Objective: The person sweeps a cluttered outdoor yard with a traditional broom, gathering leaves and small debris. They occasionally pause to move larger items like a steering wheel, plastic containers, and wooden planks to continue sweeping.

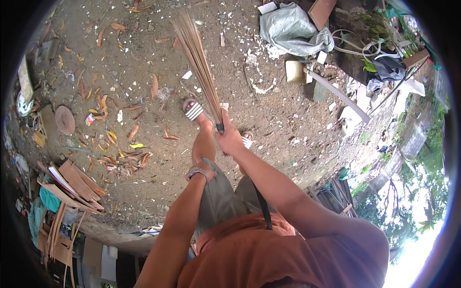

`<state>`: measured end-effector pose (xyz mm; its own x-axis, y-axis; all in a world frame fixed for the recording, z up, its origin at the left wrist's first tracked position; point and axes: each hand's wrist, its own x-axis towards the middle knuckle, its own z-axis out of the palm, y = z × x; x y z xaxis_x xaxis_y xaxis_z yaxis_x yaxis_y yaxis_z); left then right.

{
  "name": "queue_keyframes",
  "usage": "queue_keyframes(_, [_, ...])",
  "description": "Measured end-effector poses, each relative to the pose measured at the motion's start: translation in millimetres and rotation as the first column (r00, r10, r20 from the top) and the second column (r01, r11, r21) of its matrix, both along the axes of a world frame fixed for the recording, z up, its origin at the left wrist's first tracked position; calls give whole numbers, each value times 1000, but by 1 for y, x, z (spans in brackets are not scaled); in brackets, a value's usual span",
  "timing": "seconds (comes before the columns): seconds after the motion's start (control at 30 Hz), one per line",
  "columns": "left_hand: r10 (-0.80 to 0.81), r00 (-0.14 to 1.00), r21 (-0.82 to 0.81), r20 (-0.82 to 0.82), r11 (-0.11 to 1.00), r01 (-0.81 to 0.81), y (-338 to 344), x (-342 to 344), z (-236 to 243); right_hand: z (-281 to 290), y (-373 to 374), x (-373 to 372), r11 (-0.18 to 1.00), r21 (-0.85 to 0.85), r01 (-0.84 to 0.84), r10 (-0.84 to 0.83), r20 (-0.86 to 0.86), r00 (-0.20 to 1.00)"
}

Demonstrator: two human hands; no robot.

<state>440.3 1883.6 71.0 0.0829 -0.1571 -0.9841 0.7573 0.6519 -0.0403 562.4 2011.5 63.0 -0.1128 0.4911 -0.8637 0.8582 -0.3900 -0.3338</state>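
My right hand is closed around the bound end of a stick broom. The broom's thin brown sticks fan out away from me, over the dirt ground. My left hand, with a watch on its wrist, is against my left knee at the hem of my grey-green shorts; its fingers are mostly hidden. Striped sandals are on my feet, on either side of the broom's bound end. Dry leaves lie in a loose heap to the left, with more scattered beyond.
A grey sack, a yellowish block and a long flat strip lie at the far right. Wooden boards are piled at the near left. A round brown disc lies at the left. Small white bits dot the soil.
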Motion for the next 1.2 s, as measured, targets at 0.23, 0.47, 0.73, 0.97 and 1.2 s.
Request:
queue_keyframes(0.23, [-70,997,3,13,998,70,-59,22,-70,-57,108,0,709,-77,701,-680,189,708])
queue_keyframes(0.47, [101,982,-117,-158,986,-120,-21,40,-57,-47,155,-34,889,114,444,-414,-214,885])
queue_keyframes(0.73, [240,970,554,-34,813,-182,39,53,-51,-29,207,-42,832,129,-540,554,-235,798])
queue_keyframes(0.97, [788,556,49,-264,586,-809,42,112,30,-33,294,-30,453,-412,-790,788,-229,571])
queue_keyframes(1.2, [922,326,-73,-207,318,-945,59,187,52,-23,379,-80,833,176,-524,553,-228,802])
